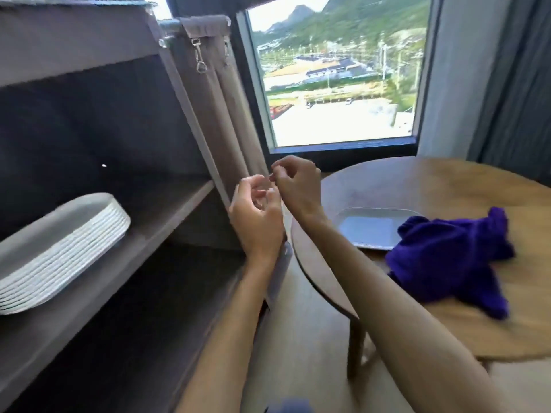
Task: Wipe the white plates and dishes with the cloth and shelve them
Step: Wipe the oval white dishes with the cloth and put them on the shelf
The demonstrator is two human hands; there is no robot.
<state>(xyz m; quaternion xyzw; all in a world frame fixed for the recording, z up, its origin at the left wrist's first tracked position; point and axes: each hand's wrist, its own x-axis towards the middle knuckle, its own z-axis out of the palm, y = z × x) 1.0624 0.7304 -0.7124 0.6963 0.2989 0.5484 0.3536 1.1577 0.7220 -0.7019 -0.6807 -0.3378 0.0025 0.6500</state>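
Observation:
A stack of several white dishes (59, 251) sits on the middle shelf of the grey shelf unit (167, 213) at the left. One white rectangular plate (372, 228) lies on the round wooden table (441, 183), partly under the crumpled purple cloth (447, 260). Both hands meet at the lower end of the grey fabric flap (226, 120) hanging down the unit's right side. My left hand (256, 219) curls its fingers at the flap's edge. Just above it, my right hand (295, 183) pinches thumb and forefinger together on the same edge. The picture is blurred there.
Metal clips (200, 62) hang from the rolled flap at the unit's top. A window (340, 76) is behind the table, with grey curtains (512, 84) at the right. The lower shelf (119, 338) is dark. Wooden floor (301, 353) shows between unit and table.

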